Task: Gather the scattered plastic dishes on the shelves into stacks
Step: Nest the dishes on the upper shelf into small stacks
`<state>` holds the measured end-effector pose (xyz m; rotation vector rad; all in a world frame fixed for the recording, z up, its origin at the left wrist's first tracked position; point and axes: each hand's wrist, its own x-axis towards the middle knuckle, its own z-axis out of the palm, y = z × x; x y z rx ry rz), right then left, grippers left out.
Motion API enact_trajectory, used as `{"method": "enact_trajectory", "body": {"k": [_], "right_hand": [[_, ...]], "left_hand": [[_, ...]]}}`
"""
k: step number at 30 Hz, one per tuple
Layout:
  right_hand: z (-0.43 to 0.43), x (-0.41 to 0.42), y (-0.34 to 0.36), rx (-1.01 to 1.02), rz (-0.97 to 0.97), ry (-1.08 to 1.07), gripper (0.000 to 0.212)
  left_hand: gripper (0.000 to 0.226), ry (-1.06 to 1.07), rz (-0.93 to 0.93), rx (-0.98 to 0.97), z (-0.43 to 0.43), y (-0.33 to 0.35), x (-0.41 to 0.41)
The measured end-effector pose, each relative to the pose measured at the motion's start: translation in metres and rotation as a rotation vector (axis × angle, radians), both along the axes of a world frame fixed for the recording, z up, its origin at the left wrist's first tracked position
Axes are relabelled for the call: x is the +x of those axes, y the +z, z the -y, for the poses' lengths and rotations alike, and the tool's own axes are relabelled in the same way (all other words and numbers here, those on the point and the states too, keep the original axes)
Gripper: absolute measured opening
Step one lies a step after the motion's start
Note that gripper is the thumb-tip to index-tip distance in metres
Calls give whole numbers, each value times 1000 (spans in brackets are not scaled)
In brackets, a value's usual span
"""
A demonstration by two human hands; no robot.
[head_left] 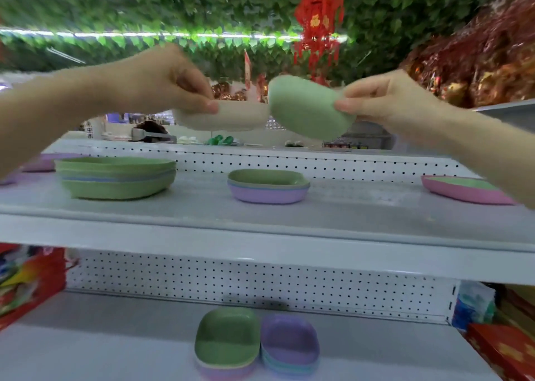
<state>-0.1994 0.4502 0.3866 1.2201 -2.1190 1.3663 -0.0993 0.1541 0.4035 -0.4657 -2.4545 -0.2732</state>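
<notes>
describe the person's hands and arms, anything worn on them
Nothing worn shows on them. The left hand and right hand are ungloved, and the left forearm and right forearm show no sleeve, watch or bracelet out to the frame edges. No ring stands out on the fingers, but the picture is blurred, so a thin one could be missed.

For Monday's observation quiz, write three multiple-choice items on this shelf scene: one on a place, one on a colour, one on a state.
1. Where is the green-topped stack beside the purple-topped stack? A upper shelf B lower shelf C floor
2. Colour of the right hand's dish? A green B pink C blue
3. The left hand is: A open B holding a white dish C on a shelf
Answers: B, both stand on the lower shelf; A, its underside is green; B, thumb and fingers pinch its rim.
</notes>
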Motion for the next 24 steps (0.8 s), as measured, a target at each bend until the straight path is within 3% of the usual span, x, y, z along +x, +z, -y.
{"method": "enact_trajectory", "body": {"k": [8, 12, 16, 19, 22, 24], "right_hand": [[56, -11, -40, 283, 16, 27, 21], [58, -11, -34, 469, 27, 29, 19], [56, -9, -29, 585, 80, -75, 40], [61, -3, -33, 636, 81, -91, 39], [70, 4, -39, 682, 67, -40, 32], [76, 7, -43, 730, 52, -9, 22]], "left_hand": [[22, 173, 52, -36, 81, -17, 27], [19, 154, 108, 54, 107, -28, 25], [21, 121, 162, 110, 127, -38, 22], [16, 95, 250, 108, 136, -42, 22], [32, 116, 319, 41, 151, -48, 16], [63, 191, 335, 81, 160, -51, 10]]}}
